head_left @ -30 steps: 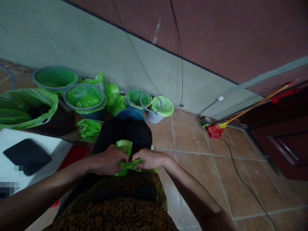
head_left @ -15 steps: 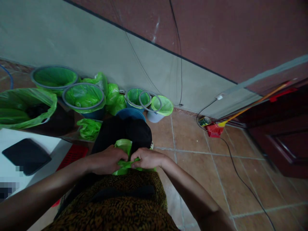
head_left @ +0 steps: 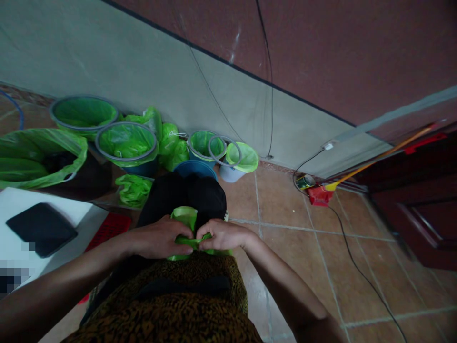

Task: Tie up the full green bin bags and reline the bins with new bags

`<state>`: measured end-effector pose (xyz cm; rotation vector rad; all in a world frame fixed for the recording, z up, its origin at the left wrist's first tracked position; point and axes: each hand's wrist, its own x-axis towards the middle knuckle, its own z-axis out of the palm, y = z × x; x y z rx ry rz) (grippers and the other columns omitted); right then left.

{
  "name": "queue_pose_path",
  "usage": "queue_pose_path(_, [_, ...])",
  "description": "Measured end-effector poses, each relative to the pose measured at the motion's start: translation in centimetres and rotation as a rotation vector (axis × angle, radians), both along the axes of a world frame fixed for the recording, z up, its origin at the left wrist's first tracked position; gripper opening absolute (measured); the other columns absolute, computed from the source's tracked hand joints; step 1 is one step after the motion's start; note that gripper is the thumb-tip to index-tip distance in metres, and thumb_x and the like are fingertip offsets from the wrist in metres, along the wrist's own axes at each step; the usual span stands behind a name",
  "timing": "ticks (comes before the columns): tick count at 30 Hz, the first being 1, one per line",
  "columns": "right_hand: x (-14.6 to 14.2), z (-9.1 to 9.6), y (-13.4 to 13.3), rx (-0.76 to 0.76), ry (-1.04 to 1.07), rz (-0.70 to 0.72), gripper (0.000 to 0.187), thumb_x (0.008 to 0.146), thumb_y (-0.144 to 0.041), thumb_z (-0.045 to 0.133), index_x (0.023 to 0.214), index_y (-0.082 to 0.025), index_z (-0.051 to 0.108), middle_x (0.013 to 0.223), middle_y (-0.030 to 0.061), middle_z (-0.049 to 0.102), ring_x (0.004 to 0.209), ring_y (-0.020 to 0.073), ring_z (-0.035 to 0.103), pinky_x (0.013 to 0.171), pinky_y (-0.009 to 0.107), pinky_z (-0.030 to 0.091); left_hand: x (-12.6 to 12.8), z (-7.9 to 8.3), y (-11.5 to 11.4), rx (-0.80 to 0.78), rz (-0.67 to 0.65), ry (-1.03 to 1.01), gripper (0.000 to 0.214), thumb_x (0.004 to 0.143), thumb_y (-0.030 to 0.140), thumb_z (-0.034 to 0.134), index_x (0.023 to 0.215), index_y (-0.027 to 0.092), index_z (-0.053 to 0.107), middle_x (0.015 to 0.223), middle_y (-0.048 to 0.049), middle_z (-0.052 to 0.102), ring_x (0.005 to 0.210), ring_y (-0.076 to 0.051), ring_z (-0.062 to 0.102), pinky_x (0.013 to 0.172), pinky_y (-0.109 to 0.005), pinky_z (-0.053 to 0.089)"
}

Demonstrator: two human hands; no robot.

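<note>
A light green plastic bag, partly folded into a strip, lies across my lap at the knees. My left hand grips it from the left, its thumb pointing toward the other hand. From the right, my right hand pinches the same bag between thumb and fingers. The fingertips of both hands are close together over a narrow gathered part of the plastic. Some of the bag is hidden beneath the hands.
Several bins lined with green bags stand along the wall, among them a large black bin and a white bin. Crumpled green bags lie near my knees. A white table holds a dark tablet-like object. A red dustpan stands right.
My left thumb has come forward, straighter, over the green bag. My right fingers have shifted slightly on the plastic. The view has moved a little.
</note>
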<state>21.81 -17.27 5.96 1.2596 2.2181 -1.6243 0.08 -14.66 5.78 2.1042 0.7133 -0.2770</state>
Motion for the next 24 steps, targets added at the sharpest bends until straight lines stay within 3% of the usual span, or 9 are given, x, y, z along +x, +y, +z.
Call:
queue_pose_path(4, [-0.1, -0.1, 0.0, 0.010, 0.018, -0.001, 0.011, 0.087, -0.025, 0.068, 0.087, -0.016, 0.074, 0.066, -0.0056, 0.058, 0.061, 0.0075, 0.050, 0.060, 0.019, 0.035, 0.2, -1.0, -0.3, 0.024, 0.023, -0.055, 0.036, 0.095, 0.031, 0.042, 0.073, 0.019, 0.068, 0.071, 0.0007, 0.064, 0.072, -0.016, 0.059, 0.091, -0.036, 0.037])
queue_pose_path(12, [-0.8, -1.1, -0.1, 0.093, 0.070, -0.059, 0.017, 0.091, -0.022, 0.062, 0.088, -0.014, 0.077, 0.069, -0.0030, 0.063, 0.063, 0.0085, 0.051, 0.065, 0.020, 0.037, 0.0, -1.9, -0.4, 0.010, 0.061, -0.103, 0.030, 0.092, 0.027, 0.047, 0.075, 0.020, 0.070, 0.069, 0.0036, 0.063, 0.069, -0.014, 0.056, 0.093, -0.034, 0.035])
queue_pose_path(18, [-0.3, -2.0, -0.7, 0.037, 0.201, -0.171, 0.016, 0.089, -0.023, 0.065, 0.085, -0.014, 0.077, 0.068, -0.0030, 0.065, 0.063, 0.0086, 0.053, 0.065, 0.020, 0.039, -0.2, -2.8, -0.4, -0.038, 0.101, -0.181, 0.028, 0.091, 0.028, 0.049, 0.076, 0.020, 0.070, 0.074, 0.0035, 0.068, 0.075, -0.014, 0.058, 0.097, -0.033, 0.034])
queue_pose_path(24, [0.1, -2.7, -1.1, 0.024, 0.273, -0.253, 0.019, 0.089, -0.030, 0.065, 0.085, -0.015, 0.077, 0.070, -0.0018, 0.068, 0.063, 0.0093, 0.054, 0.064, 0.020, 0.041, -0.4, -2.9, -0.5, -0.069, 0.141, -0.226, 0.031, 0.092, 0.033, 0.050, 0.074, 0.019, 0.071, 0.069, 0.0035, 0.065, 0.069, -0.012, 0.055, 0.081, -0.025, 0.039])
